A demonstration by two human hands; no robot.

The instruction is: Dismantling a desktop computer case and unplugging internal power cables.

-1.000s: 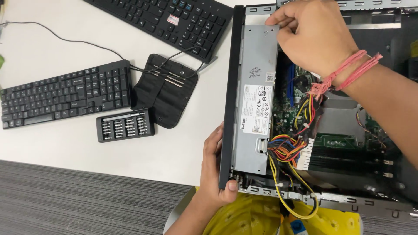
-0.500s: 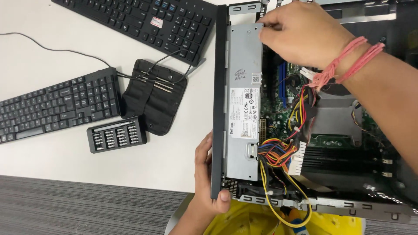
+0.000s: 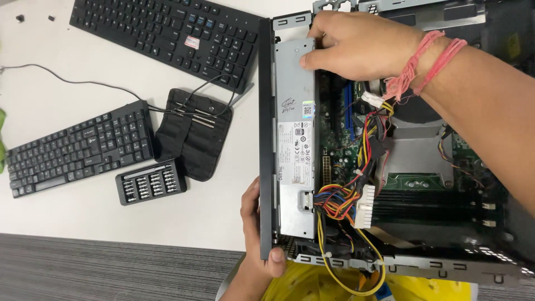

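Right grip: the far end of the grey power supply (image 3: 295, 139) is clasped by the right hand (image 3: 362, 47), fingers curled over it.
Left grip: the black case edge (image 3: 266, 139) is gripped by the left hand (image 3: 257, 228), thumb hooked over the near corner.
Power supply axis: its length is laid near-to-far, along the open computer case's left wall.
Beside: a bit set (image 3: 150, 182) is seen on the table (image 3: 67, 217).

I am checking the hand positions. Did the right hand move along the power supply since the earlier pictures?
No. The right hand stays on the far end of the power supply.
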